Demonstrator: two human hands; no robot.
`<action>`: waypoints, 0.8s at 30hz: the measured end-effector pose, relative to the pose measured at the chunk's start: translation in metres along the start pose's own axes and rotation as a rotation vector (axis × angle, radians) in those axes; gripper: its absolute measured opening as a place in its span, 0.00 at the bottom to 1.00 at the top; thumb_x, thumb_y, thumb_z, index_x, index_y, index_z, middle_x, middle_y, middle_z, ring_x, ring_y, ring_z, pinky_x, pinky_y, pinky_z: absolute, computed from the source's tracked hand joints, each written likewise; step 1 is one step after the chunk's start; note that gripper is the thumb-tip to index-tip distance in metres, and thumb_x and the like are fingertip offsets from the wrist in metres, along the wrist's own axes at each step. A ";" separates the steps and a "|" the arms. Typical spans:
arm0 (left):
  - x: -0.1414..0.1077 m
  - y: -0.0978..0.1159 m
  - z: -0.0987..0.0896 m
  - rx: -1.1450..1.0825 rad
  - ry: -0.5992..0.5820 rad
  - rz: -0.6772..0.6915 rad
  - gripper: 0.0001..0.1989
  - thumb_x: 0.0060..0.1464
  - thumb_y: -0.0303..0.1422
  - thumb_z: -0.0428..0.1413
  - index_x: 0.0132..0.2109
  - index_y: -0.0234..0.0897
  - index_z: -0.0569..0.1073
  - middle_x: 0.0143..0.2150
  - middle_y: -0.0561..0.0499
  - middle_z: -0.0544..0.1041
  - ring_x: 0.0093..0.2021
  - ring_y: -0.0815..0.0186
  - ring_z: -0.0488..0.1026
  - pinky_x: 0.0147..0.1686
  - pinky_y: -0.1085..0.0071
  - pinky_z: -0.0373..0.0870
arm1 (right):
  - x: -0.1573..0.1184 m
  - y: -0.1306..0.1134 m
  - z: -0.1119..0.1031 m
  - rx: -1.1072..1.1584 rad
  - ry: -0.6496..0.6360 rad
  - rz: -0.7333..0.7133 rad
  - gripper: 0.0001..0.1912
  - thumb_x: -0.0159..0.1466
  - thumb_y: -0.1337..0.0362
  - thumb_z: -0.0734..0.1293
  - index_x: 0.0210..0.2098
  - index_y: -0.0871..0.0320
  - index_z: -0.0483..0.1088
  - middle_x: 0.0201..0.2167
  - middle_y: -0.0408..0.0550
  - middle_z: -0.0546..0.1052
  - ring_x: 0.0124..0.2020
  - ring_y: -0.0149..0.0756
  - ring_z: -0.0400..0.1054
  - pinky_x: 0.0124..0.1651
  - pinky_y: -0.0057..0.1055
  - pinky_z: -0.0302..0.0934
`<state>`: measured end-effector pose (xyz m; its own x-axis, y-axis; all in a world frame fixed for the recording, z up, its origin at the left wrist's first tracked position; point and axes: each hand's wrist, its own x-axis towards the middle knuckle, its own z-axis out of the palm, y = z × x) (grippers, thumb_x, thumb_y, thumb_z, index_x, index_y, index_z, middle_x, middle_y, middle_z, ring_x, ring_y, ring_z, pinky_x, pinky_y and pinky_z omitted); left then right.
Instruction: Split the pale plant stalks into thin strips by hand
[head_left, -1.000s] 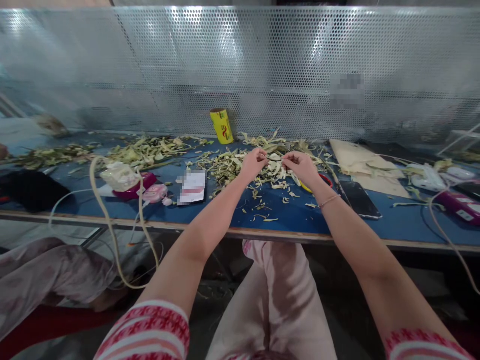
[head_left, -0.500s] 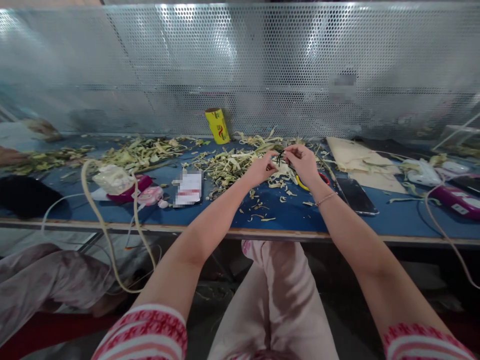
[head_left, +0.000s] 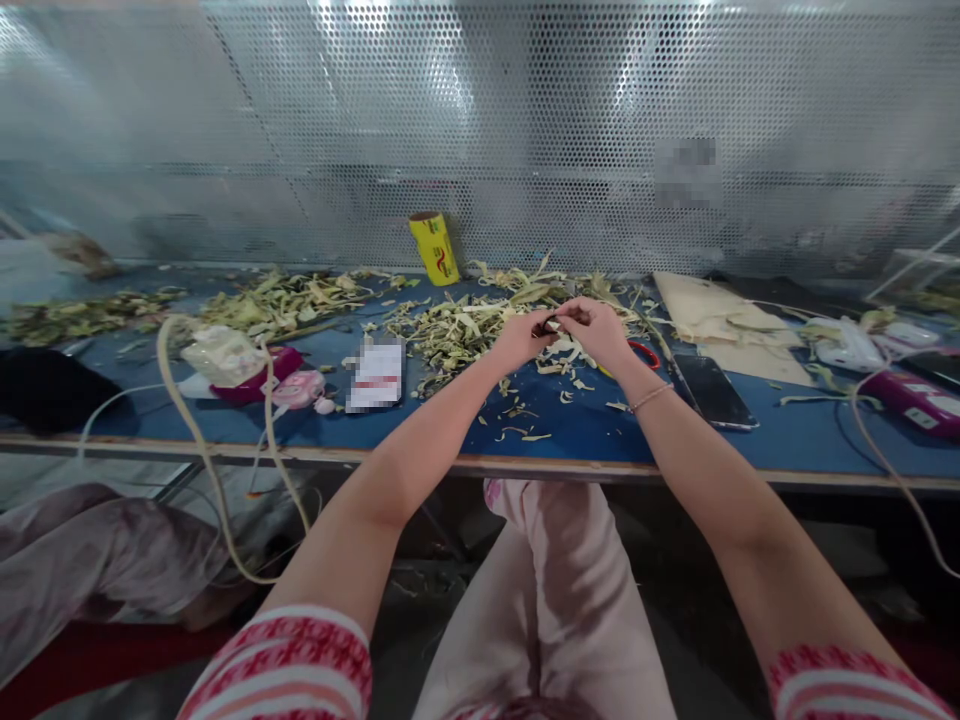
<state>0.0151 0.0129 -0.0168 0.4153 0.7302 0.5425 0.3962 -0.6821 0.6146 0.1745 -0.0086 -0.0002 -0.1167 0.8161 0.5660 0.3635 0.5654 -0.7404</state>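
A small dark strand (head_left: 550, 322) is pinched between my two hands above a heap of pale green and dried plant strips (head_left: 461, 330). My left hand (head_left: 523, 338) has its fingers closed on one side of the strand. From the right, my right hand (head_left: 595, 328) pinches the same strand, its fingertips close to the left ones. Partly behind my right wrist lies a red and yellow ring-shaped handle (head_left: 643, 352). Loose scraps (head_left: 517, 410) are scattered on the blue tabletop (head_left: 555, 440) below my hands.
A yellow roll (head_left: 434, 250) stands near the perforated metal panel (head_left: 510, 130). A phone (head_left: 714, 391) and brown paper (head_left: 720, 310) lie right. Left are a white card (head_left: 379, 374), a pink pouch (head_left: 301, 389), a looped tube (head_left: 187, 400), and another person's legs (head_left: 112, 550).
My hands have come closer together, and the dark strand between them looks more gathered. The other person's hand at the far left has left the view.
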 end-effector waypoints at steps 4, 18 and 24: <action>0.001 0.004 -0.003 0.090 -0.024 -0.051 0.07 0.47 0.27 0.57 0.34 0.33 0.79 0.26 0.53 0.77 0.29 0.71 0.70 0.30 0.76 0.64 | 0.000 -0.001 -0.004 -0.020 -0.004 -0.005 0.06 0.54 0.63 0.66 0.31 0.58 0.72 0.27 0.46 0.76 0.30 0.35 0.70 0.38 0.36 0.66; 0.001 0.008 -0.003 0.090 -0.072 -0.089 0.07 0.46 0.25 0.60 0.33 0.38 0.81 0.33 0.51 0.82 0.36 0.65 0.76 0.40 0.69 0.71 | 0.015 0.015 -0.010 0.342 0.300 0.052 0.09 0.53 0.60 0.70 0.30 0.55 0.67 0.23 0.40 0.71 0.25 0.29 0.67 0.32 0.31 0.66; 0.000 0.005 -0.002 0.037 -0.089 -0.106 0.08 0.46 0.24 0.58 0.33 0.36 0.81 0.34 0.49 0.81 0.36 0.65 0.76 0.42 0.68 0.73 | 0.017 0.016 -0.025 0.365 0.468 0.022 0.11 0.55 0.57 0.69 0.30 0.55 0.66 0.24 0.41 0.70 0.25 0.28 0.66 0.31 0.28 0.64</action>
<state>0.0150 0.0091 -0.0123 0.4401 0.7926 0.4221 0.4708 -0.6039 0.6432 0.2010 0.0115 0.0070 0.3371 0.7359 0.5873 0.0104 0.6208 -0.7839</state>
